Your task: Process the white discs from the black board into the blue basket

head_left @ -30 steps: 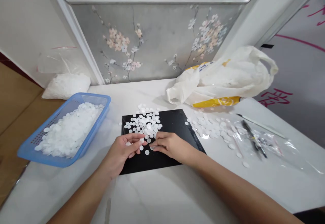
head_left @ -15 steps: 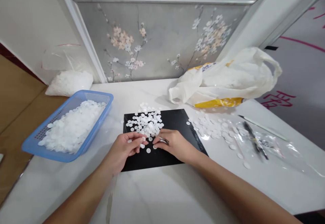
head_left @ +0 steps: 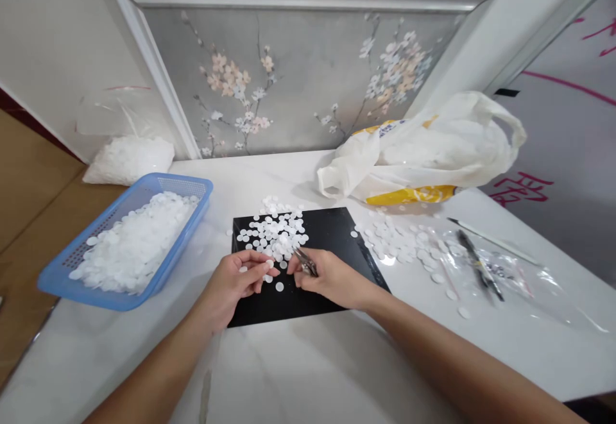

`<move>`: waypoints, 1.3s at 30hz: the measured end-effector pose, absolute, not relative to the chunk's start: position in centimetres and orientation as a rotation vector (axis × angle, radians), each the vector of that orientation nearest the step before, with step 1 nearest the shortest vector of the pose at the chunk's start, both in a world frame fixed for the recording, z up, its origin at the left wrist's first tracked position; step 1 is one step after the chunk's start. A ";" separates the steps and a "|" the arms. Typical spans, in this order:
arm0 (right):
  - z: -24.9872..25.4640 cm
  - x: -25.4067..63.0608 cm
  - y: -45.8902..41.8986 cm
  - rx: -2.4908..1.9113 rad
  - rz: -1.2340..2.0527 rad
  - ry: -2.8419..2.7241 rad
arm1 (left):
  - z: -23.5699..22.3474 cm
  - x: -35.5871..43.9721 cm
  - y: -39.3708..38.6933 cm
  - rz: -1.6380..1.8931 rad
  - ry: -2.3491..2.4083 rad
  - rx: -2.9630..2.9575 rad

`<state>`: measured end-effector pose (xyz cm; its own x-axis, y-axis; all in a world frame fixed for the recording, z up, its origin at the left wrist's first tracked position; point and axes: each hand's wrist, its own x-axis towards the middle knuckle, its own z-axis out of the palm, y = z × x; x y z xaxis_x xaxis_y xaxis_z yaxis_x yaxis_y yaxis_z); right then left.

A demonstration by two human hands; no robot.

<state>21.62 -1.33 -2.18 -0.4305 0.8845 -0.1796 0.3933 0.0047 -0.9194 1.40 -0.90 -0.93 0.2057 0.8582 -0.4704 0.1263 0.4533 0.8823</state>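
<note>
A small white disc [head_left: 270, 263] is pinched between the thumb and fingertips of my left hand [head_left: 233, 278], above the left side of a black mat [head_left: 332, 228]. To its right, my right hand [head_left: 330, 276] is closed around a small two-bladed metal tool [head_left: 307, 261], its tips pointing up and left. The tool's lower part is hidden in the fingers, so its exact kind cannot be made out. Just beyond both hands lies a loose heap of white discs [head_left: 279, 235], spilling over the mat's far edge. A single disc [head_left: 280, 287] rests between the hands.
A blue basket [head_left: 205, 196] of white discs stands at the left, with a filled clear bag [head_left: 129, 158] behind it. At the back right lies a white and yellow plastic bag [head_left: 423, 161]. More discs [head_left: 392, 238], a pen [head_left: 479, 263] and clear plastic bags [head_left: 543, 296] spread across the right.
My right hand has turned and lifted slightly, so the metal tool now points up toward the heap and shows more. The left hand keeps its pinch. The view has shifted slightly.
</note>
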 end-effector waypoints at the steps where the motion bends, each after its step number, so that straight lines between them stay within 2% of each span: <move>1: -2.2 21.2 -1.4 -1.341 1.409 -1.848 | -1.0 1.3 -0.9 0.656 1.285 1.000; 9: -2.5 18.3 -1.6 -1.462 1.083 -2.149 | -1.0 1.2 -0.7 0.701 1.306 1.016; 20: -2.5 18.6 -1.9 -1.378 1.080 -2.145 | -1.0 1.2 -1.2 0.762 1.160 0.913; 22: -2.0 19.1 -2.0 -1.360 1.168 -2.068 | -0.9 1.1 -1.2 0.763 1.141 0.871; 29: -1.1 21.4 -2.0 -1.102 1.916 -1.290 | -0.9 1.6 -1.5 0.749 1.062 0.790; 39: -1.2 21.9 -1.6 -1.068 2.129 -0.667 | -0.9 2.0 -1.9 0.686 1.097 0.784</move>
